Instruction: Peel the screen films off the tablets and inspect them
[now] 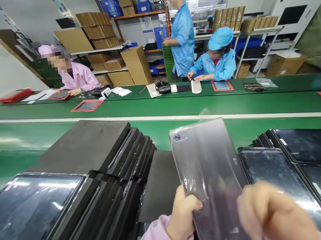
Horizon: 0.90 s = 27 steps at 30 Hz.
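My left hand [183, 215] grips the left edge of a grey tablet [209, 177], its thumb lying across the back. Clear, wrinkled plastic film covers the tablet, which is held up with its back and round camera lens facing me. At the tablet's lower right edge is my right hand [273, 212], fingers bent and smeared by motion; whether it grips the film or the tablet is unclear. Pink sleeves show at my wrists. Behind the tablet lies a dark foam sheet [160, 178].
Black foam sheets and tablets are stacked on the left [91, 148], with a tablet [31, 217] on top. More dark tablets [310, 143] lie at right. Beyond runs a green conveyor belt [155, 125]. Co-workers in pink [80, 76] and blue [182, 41] work across it.
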Tool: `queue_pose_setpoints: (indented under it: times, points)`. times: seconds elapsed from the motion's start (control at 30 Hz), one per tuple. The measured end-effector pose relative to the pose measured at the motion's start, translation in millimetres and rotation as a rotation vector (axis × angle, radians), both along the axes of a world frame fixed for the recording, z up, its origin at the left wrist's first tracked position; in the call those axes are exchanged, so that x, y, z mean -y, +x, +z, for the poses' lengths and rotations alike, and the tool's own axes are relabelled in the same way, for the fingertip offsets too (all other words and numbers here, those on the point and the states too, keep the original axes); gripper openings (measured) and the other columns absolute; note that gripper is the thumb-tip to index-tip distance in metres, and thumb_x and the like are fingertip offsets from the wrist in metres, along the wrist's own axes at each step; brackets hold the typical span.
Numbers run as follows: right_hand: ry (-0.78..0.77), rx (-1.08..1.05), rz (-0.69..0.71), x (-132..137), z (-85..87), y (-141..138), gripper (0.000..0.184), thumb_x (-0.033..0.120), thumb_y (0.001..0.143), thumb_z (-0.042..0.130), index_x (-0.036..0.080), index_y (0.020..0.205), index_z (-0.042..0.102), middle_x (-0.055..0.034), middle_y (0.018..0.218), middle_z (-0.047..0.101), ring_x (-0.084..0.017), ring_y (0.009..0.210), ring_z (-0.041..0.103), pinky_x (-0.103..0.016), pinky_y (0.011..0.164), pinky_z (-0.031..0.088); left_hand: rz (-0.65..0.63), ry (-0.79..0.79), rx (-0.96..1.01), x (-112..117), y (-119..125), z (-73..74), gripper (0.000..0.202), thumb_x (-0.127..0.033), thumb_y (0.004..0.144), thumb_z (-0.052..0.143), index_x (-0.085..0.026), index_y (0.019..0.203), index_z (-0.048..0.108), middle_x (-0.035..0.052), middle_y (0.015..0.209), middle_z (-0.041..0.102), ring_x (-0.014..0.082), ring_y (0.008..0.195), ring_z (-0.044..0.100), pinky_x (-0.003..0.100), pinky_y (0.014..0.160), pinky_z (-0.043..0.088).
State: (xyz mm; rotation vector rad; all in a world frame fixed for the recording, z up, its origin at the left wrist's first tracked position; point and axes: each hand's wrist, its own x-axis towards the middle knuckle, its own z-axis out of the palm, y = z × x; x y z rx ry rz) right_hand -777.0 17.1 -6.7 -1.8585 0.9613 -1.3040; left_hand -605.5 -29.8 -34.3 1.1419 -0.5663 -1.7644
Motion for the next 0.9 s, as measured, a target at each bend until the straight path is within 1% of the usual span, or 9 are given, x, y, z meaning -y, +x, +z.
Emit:
queue_pose_setpoints:
  times: [0.1, 0.13, 0.23, 0.33, 0.47, 0.53, 0.67, 0.77, 0.9]
  points:
    - [-0.042, 0.271, -0.350, 9.8, 15.7, -11.7, 0.012, 0.038, 0.091, 0.048, 0.027, 0.095, 0.051, -0.0016, 0.074, 0.054, -0.015, 0.062, 0.054, -0.027, 0.055, 0.048, 0.009, -0.159, 0.096, 4.6, -3.3, 17.3, 0.023, -0.011, 0.046, 0.051, -0.014, 0.067, 0.061, 0.0010, 0.062, 0.060, 0.0157, 0.060, 0.052, 0.027, 0.057, 0.041]
    - [-0.047, 0.252, -0.394, 12.7, 17.7, -8.8, 0.023, 0.040, 0.085, 0.058, 0.027, 0.103, 0.051, -0.0043, 0.084, 0.057, -0.017, 0.071, 0.058, -0.030, 0.060, 0.051, -0.018, -0.243, 0.158, 3.5, -6.4, 21.9, 0.027, -0.011, 0.049, 0.053, -0.014, 0.074, 0.064, 0.0033, 0.070, 0.064, 0.0189, 0.068, 0.056, 0.029, 0.063, 0.044]
    - [0.060, 0.016, -0.337, 21.2, 15.2, 11.3, 0.061, 0.038, 0.071, 0.071, 0.021, 0.123, 0.044, -0.0145, 0.117, 0.056, -0.028, 0.102, 0.059, -0.041, 0.081, 0.053, -0.173, -0.529, 0.344, -4.0, -14.7, 32.7, 0.048, -0.009, 0.059, 0.060, -0.014, 0.107, 0.065, 0.0111, 0.113, 0.064, 0.0294, 0.109, 0.055, 0.036, 0.095, 0.041]
    - [0.197, 0.109, -0.396, 31.1, 8.9, 24.3, 0.040, 0.037, 0.079, 0.060, 0.018, 0.113, 0.051, -0.0137, 0.112, 0.062, -0.026, 0.103, 0.060, -0.041, 0.088, 0.051, -0.329, -0.715, 0.427, -2.4, -8.3, 40.4, 0.070, -0.012, 0.055, 0.073, -0.014, 0.123, 0.056, 0.0140, 0.142, 0.042, 0.0319, 0.136, 0.029, 0.038, 0.113, 0.020]
    - [0.362, 0.440, -0.355, 49.6, 0.4, 21.7, 0.038, 0.042, 0.078, 0.058, 0.020, 0.108, 0.053, -0.0097, 0.102, 0.067, -0.024, 0.088, 0.065, -0.038, 0.077, 0.055, 0.042, -0.481, 0.549, 19.9, 26.7, 44.2, 0.075, -0.023, 0.049, 0.081, -0.016, 0.119, 0.058, 0.0123, 0.143, 0.040, 0.0316, 0.138, 0.023, 0.040, 0.115, 0.012]
    - [0.427, 0.432, -0.225, 65.4, -6.5, 21.5, 0.042, 0.045, 0.082, 0.050, 0.018, 0.114, 0.052, -0.0108, 0.107, 0.066, -0.024, 0.089, 0.065, -0.037, 0.075, 0.055, 0.023, -0.294, 0.496, 27.6, 46.5, 42.8, 0.066, -0.034, 0.055, 0.079, -0.017, 0.115, 0.059, 0.0124, 0.132, 0.053, 0.0322, 0.130, 0.040, 0.043, 0.110, 0.027]
    - [0.419, -0.265, -0.169, 113.3, -26.4, 19.1, 0.047, 0.033, 0.096, 0.018, 0.012, 0.126, 0.048, -0.0139, 0.120, 0.060, -0.020, 0.106, 0.059, -0.034, 0.087, 0.048, 0.036, -0.082, 0.464, 28.7, 80.0, 34.0, 0.061, -0.042, 0.055, 0.078, -0.019, 0.109, 0.059, 0.0087, 0.107, 0.069, 0.0275, 0.099, 0.064, 0.037, 0.088, 0.051]
    - [0.399, -0.717, -0.297, 144.0, -43.4, 9.6, 0.039, 0.033, 0.094, 0.041, 0.009, 0.121, 0.054, -0.0166, 0.125, 0.056, -0.025, 0.120, 0.049, -0.039, 0.104, 0.030, 0.062, 0.009, 0.579, 30.5, 99.3, 19.8, 0.055, -0.035, 0.056, 0.078, -0.018, 0.105, 0.061, 0.0068, 0.096, 0.072, 0.0228, 0.086, 0.068, 0.030, 0.077, 0.054]
    - [0.453, -0.840, -0.330, 158.1, -59.2, 0.5, 0.039, 0.042, 0.084, 0.059, 0.008, 0.103, 0.065, -0.0179, 0.107, 0.065, -0.030, 0.109, 0.054, -0.043, 0.099, 0.029, 0.007, 0.037, 0.710, 38.7, 112.9, -8.2, 0.044, -0.031, 0.070, 0.064, -0.018, 0.112, 0.059, 0.0065, 0.093, 0.073, 0.0197, 0.079, 0.069, 0.026, 0.069, 0.054]
